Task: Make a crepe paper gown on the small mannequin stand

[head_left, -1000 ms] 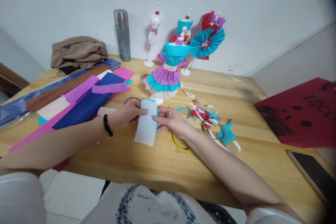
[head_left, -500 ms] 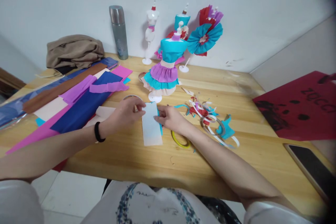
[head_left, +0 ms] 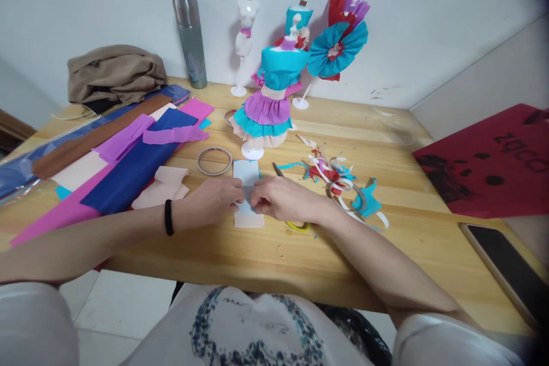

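A pale blue-white paper strip (head_left: 249, 218) lies lengthwise on the table in front of me, with a thin teal edge showing at its top. My left hand (head_left: 221, 197) is closed at the strip's left edge, fingers curled in a pinch on it. From the other side my right hand (head_left: 277, 197) grips the strip's right edge with bent fingers; its fingertips partly hide the paper. Scissors with yellow handles (head_left: 298, 226) lie under my right hand and wrist. A roll of tape (head_left: 214, 161) rests flat beyond my left hand.
A small dress form (head_left: 274, 91) in a tiered paper dress stands just behind the strip, with other forms by the wall. Folded coloured paper (head_left: 141, 166) covers the left. Paper scraps (head_left: 326, 171) lie right. A flask (head_left: 191, 40) and a phone (head_left: 497, 263) are also on the table.
Both hands have come closer together over the strip and lower along it. My left hand has moved off the tape roll, which now shows whole. The view has shifted slightly.
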### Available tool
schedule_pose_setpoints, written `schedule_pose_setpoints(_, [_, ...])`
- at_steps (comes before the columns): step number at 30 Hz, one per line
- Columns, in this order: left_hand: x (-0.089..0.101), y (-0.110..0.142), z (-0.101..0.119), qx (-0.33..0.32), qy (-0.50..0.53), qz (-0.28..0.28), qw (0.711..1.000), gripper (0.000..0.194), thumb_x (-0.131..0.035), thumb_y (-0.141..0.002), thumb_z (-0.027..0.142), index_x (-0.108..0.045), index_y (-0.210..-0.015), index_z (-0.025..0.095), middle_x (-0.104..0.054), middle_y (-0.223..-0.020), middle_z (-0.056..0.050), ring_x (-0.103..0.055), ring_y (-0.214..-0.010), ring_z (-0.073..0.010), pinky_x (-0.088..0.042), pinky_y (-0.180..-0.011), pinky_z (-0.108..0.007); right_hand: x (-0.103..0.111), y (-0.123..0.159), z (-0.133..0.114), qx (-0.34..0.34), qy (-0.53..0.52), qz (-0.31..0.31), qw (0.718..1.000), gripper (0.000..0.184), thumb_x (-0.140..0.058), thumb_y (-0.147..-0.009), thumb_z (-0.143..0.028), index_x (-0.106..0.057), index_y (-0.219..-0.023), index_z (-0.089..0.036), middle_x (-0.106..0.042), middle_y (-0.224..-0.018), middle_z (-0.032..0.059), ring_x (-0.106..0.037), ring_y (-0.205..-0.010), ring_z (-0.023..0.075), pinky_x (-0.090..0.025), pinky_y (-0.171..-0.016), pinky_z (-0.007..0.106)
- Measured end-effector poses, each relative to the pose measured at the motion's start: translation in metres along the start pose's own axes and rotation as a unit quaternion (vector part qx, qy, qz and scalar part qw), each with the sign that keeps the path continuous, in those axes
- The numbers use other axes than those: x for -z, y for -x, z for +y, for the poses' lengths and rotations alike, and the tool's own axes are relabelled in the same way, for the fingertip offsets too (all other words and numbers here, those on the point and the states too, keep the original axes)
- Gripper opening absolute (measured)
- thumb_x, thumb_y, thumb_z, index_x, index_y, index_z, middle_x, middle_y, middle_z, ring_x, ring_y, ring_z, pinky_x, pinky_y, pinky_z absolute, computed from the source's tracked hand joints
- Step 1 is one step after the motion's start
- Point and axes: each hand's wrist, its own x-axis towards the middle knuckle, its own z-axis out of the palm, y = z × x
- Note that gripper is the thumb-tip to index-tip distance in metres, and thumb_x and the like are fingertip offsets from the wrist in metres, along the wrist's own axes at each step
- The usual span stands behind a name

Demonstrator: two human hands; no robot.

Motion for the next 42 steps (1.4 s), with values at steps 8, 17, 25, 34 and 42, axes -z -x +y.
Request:
schedule_pose_setpoints(8, [0.003, -0.003, 0.016, -0.005, -0.015, -0.034, 0.999, 0.015, -0.062, -0.086, 0.016, -0.07, -0.099, 0.017, -0.068, -0.104, -0.007, -0.063, -0.098, -0.0223, -0.045, -0.078, -0.029, -0.007, 0.0, -0.005, -0.027, 0.052, -0.034, 0.998, 0.019, -0.073, -0.078, -0.028, -0.07, -0.093, -0.017, -0.067, -0.093, 0.0057, -0.06, -0.079, 0.0175, -0.031, -0.061, 0.025])
schedule_pose_setpoints(17, [0.001, -0.006, 0.031, 0.049, -0.065, -0.012, 0.997, 0.012, -0.061, -0.085, 0.016, -0.07, -0.093, 0.016, -0.068, -0.096, -0.008, -0.063, -0.09, -0.0224, -0.045, -0.068, -0.028, -0.009, -0.004, -0.02, -0.081, 0.107, -0.038, 0.99, 0.02, -0.064, -0.087, -0.032, -0.07, -0.093, -0.014, -0.071, -0.096, 0.011, -0.066, -0.082, 0.0218, -0.033, -0.059, 0.028])
schedule_pose_setpoints(25, [0.001, -0.011, 0.023, 0.042, -0.025, -0.006, 0.999, 0.025, -0.049, -0.086, 0.009, -0.061, -0.064, 0.014, -0.062, -0.073, -0.006, -0.056, -0.069, -0.0162, -0.033, -0.057, -0.026, -0.015, -0.007, -0.01, -0.073, 0.087, -0.015, 0.993, 0.017, -0.056, -0.089, -0.024, -0.071, -0.09, -0.017, -0.073, -0.092, 0.0087, -0.067, -0.085, 0.0206, -0.031, -0.06, 0.028])
schedule_pose_setpoints(34, [0.007, -0.003, 0.031, 0.053, -0.058, -0.051, 0.996, 0.019, -0.062, -0.086, 0.023, -0.07, -0.102, 0.017, -0.066, -0.099, -0.01, -0.064, -0.09, -0.0245, -0.045, -0.069, -0.03, -0.004, 0.001, -0.02, -0.071, 0.086, -0.05, 0.993, 0.022, -0.063, -0.082, -0.034, -0.069, -0.091, -0.014, -0.069, -0.098, 0.0109, -0.066, -0.083, 0.0229, -0.036, -0.06, 0.029])
schedule_pose_setpoints(42, [0.003, -0.002, 0.032, 0.046, -0.116, -0.053, 0.991, 0.019, -0.05, -0.089, 0.01, -0.068, -0.096, 0.014, -0.067, -0.1, -0.009, -0.064, -0.091, -0.022, -0.046, -0.067, -0.028, -0.011, 0.0, -0.025, -0.079, 0.136, -0.043, 0.987, 0.022, -0.062, -0.082, -0.027, -0.067, -0.099, -0.014, -0.068, -0.102, 0.0122, -0.067, -0.087, 0.0264, -0.04, -0.061, 0.031])
